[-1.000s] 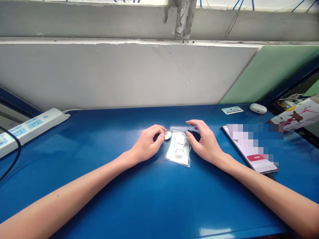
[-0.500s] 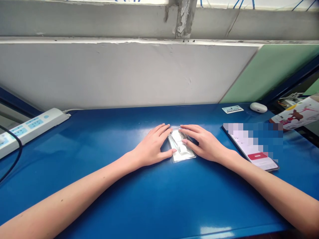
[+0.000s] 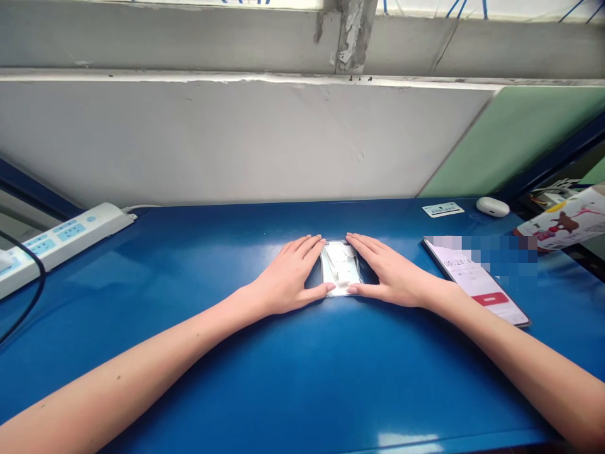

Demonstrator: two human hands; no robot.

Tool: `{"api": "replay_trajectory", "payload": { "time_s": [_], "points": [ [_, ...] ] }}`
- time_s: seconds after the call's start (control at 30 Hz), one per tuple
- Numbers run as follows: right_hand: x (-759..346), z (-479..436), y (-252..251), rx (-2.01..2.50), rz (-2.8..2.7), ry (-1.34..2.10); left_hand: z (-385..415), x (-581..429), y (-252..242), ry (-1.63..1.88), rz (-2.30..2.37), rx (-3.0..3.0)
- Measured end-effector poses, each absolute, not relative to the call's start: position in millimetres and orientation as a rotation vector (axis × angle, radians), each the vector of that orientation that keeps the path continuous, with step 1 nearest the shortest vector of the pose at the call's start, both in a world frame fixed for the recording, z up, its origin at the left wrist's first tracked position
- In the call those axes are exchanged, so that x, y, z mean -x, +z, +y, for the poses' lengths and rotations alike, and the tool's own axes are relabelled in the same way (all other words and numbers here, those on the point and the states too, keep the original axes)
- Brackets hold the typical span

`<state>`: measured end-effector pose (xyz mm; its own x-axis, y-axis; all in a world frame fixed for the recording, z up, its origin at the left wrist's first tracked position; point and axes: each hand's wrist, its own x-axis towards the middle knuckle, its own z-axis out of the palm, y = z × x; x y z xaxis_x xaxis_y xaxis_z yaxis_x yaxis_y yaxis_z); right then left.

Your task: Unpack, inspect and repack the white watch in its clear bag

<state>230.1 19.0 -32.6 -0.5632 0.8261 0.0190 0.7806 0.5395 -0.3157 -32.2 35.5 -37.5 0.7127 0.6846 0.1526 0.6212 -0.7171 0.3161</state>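
Note:
A small clear packet with white contents (image 3: pixel 339 268) lies flat on the blue table (image 3: pixel 302 378), between my two hands. My left hand (image 3: pixel 295 274) rests at its left side, thumb at the lower left corner and fingers stretched towards the upper left edge. On the other side, my right hand (image 3: pixel 387 271) lies with its thumb on the lower right corner and its fingers along the right edge. Both hands have the thumb spread from the fingers, and neither is wrapped round the packet.
A phone (image 3: pixel 477 280) lies right of my right hand. Behind it are a card (image 3: pixel 443 209) and a white case (image 3: pixel 492 207). A printed box (image 3: pixel 567 221) stands far right. A power strip (image 3: pixel 61 243) and black cable (image 3: pixel 40 296) are at the left.
The packet has turned from tilted to nearly straight and sits slightly higher. My right thumb has moved down from the packet's middle to its lower right corner. My left hand has barely moved.

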Motion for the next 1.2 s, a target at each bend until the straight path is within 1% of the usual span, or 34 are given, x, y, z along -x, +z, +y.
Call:
{"api": "replay_trajectory", "payload": {
  "time_s": [0.13, 0.3, 0.6, 1.07, 1.2],
  "points": [
    [-232.2, 19.0, -32.1, 1.314, -2.649, 0.4, 36.9, 31.5, -34.3, 0.296, 1.043, -2.663],
    [-233.0, 18.9, -29.0, 1.294, -2.666, 0.423, 37.2, 31.3, -33.5, 0.277, 1.05, -2.66],
    [-233.6, 17.4, -27.9, 1.322, -2.686, 0.463, 35.8, 31.2, -35.3, 0.368, 1.028, -2.636],
    [-232.0, 15.3, -26.8, 1.27, -2.649, 0.359, 34.5, 31.4, -36.9, 0.339, 1.04, -2.699],
    [-235.1, 13.5, -23.5, 1.284, -2.572, 0.281, 32.7, 32.0, -37.0, 0.4, 1.04, -2.684]
  ]
}}
